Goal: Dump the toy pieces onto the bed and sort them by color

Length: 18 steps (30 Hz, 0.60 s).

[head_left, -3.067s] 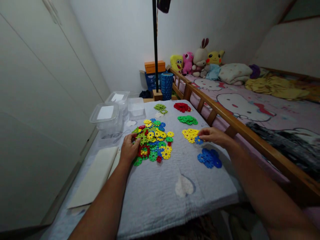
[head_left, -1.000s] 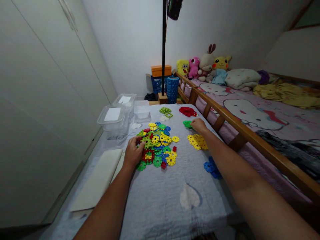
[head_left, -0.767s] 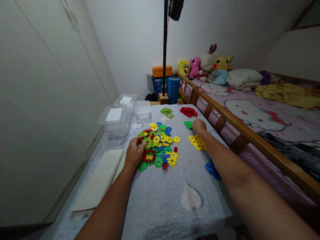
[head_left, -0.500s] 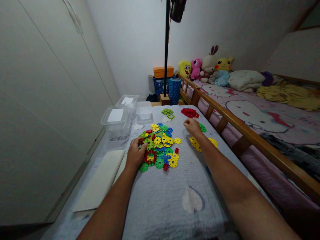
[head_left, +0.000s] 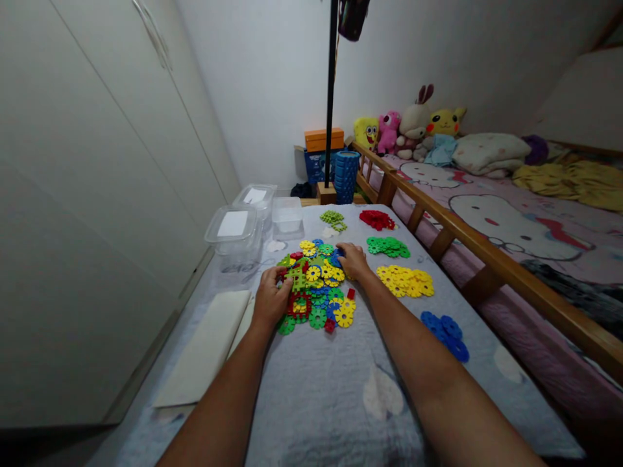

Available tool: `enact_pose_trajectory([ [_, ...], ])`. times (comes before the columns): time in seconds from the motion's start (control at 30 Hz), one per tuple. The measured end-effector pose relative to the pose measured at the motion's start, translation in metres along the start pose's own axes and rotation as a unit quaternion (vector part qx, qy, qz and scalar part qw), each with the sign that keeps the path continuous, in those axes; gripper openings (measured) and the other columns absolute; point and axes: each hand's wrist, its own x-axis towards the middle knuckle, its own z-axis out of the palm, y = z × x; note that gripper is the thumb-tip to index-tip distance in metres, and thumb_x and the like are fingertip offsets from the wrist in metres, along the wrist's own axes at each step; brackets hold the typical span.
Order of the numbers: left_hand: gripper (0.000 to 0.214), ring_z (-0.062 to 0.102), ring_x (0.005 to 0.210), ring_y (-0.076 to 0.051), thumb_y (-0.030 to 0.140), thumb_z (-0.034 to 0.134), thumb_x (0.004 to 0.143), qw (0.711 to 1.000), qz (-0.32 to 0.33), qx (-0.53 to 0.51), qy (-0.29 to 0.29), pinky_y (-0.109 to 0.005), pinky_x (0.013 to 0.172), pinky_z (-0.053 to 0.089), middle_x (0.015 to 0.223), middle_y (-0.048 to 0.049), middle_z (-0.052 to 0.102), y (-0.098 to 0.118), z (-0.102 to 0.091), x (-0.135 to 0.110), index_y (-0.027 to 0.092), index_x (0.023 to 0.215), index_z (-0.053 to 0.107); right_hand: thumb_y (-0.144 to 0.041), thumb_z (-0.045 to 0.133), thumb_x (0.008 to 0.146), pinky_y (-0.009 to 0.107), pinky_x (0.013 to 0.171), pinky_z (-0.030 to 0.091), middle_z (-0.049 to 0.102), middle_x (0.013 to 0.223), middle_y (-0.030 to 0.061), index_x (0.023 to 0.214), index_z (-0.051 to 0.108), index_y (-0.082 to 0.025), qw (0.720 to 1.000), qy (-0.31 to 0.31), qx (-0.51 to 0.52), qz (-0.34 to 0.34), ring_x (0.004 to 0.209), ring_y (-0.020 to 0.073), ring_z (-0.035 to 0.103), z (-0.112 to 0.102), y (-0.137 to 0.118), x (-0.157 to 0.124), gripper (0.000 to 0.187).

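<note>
A mixed heap of coloured plastic snowflake discs (head_left: 316, 285) lies on a grey cloth (head_left: 341, 389). My left hand (head_left: 271, 299) rests at the heap's left edge, fingers curled on pieces there. My right hand (head_left: 353, 259) reaches onto the heap's far right side, fingertips pressed among the discs. Sorted piles lie to the right: yellow discs (head_left: 406, 280), green discs (head_left: 388, 246), red discs (head_left: 377, 220), blue discs (head_left: 445, 326) and light-green pieces (head_left: 333, 217).
Clear plastic tubs (head_left: 236, 233) stand at the left, with a white flat board (head_left: 204, 344) in front of them. A wooden bed rail (head_left: 467, 243) runs along the right. A black pole (head_left: 331, 97) rises behind the cloth. White cupboard doors line the left.
My right hand has come back from the green pile at the right to the mixed heap. My left hand has stayed at the heap's left edge. The view has shifted slightly.
</note>
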Motion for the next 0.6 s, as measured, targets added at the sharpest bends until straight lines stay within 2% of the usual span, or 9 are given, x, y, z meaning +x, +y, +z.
enact_pose_trajectory([
  [0.1,0.03,0.064,0.109,-0.025,0.037,0.06,0.084,1.0,-0.003,0.001,0.0,-0.045,0.104,0.051,0.115,-0.0089,0.062,0.002,0.0,0.0,0.021,0.109,0.064,-0.018,0.065,0.083,0.035,0.101,0.045,0.068,0.128,0.0084,0.122,0.07,-0.024,1.0,0.01,0.014,0.003,0.118,0.0242,0.058,-0.004,0.002,0.003,0.04],
  [0.2,0.03,0.064,0.107,-0.024,0.037,0.06,0.084,1.0,-0.005,-0.002,0.0,-0.045,0.104,0.051,0.114,-0.0086,0.062,0.002,0.0,-0.001,0.021,0.109,0.064,-0.013,0.061,0.081,0.031,0.092,0.048,0.074,0.105,0.0063,0.104,0.073,-0.02,0.997,0.001,0.076,-0.001,0.1,0.0194,0.064,-0.016,0.006,0.007,0.027],
  [0.3,0.03,0.064,0.108,-0.024,0.038,0.06,0.084,1.0,-0.001,-0.006,0.002,-0.044,0.104,0.051,0.113,-0.0083,0.062,0.002,-0.001,0.0,0.022,0.108,0.064,-0.012,0.058,0.077,0.026,0.079,0.05,0.073,0.088,0.0032,0.09,0.071,-0.019,0.984,0.001,0.176,-0.004,0.085,0.0168,0.065,-0.037,0.015,0.003,0.02],
  [0.37,0.031,0.064,0.109,-0.025,0.038,0.06,0.084,1.0,0.001,-0.004,0.0,-0.044,0.104,0.051,0.114,-0.0091,0.062,0.001,-0.001,0.0,0.021,0.109,0.064,-0.015,0.059,0.075,0.024,0.071,0.049,0.072,0.082,0.0027,0.089,0.07,-0.017,0.972,-0.013,0.235,0.0,0.076,0.0155,0.063,-0.057,0.024,-0.005,0.018],
  [0.5,0.032,0.064,0.109,-0.025,0.038,0.059,0.084,1.0,-0.006,0.011,0.0,-0.044,0.104,0.051,0.114,-0.0094,0.062,0.003,-0.002,-0.001,0.02,0.109,0.065,-0.022,0.064,0.071,0.022,0.061,0.044,0.066,0.071,-0.0007,0.094,0.069,-0.017,0.956,-0.101,0.273,0.015,0.065,0.0131,0.058,-0.099,0.051,-0.036,0.024],
  [0.6,0.032,0.064,0.109,-0.025,0.039,0.059,0.084,1.0,-0.009,0.021,0.001,-0.044,0.104,0.05,0.114,-0.0088,0.063,0.005,-0.001,-0.001,0.021,0.11,0.065,-0.028,0.068,0.068,0.023,0.063,0.045,0.068,0.076,0.0001,0.089,0.07,-0.016,0.947,-0.174,0.269,0.006,0.067,0.013,0.059,-0.125,0.073,-0.064,0.024],
])
